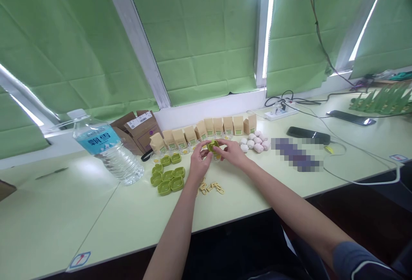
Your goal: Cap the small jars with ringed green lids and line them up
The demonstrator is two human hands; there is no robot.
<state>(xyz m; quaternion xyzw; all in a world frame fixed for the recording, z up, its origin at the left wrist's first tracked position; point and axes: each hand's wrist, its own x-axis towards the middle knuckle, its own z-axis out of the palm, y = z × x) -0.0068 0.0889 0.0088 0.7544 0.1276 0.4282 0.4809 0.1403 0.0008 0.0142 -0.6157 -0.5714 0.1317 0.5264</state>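
Between them, my left hand (200, 160) and my right hand (232, 153) hold a small green cup (212, 145), fingers closed around its sides above the table. To the left, several matching green cups (168, 176) stand in a cluster. Cream-coloured plastic clips or hooks (215, 187) lie loose below my hands, partly covered by my left wrist. Behind my hands runs a row of small kraft paper boxes (209, 127) with clear bases and green labels. Pale pinkish-white egg-shaped pieces (257, 141) are heaped right of my right hand.
A large water bottle (107, 147) leans on the left, beside an open cardboard box (140, 130). On the right lie a black phone (308, 135), a second phone (350, 117), cables and a white power strip (281, 111). Green blinds (206, 31) cover the windows behind.
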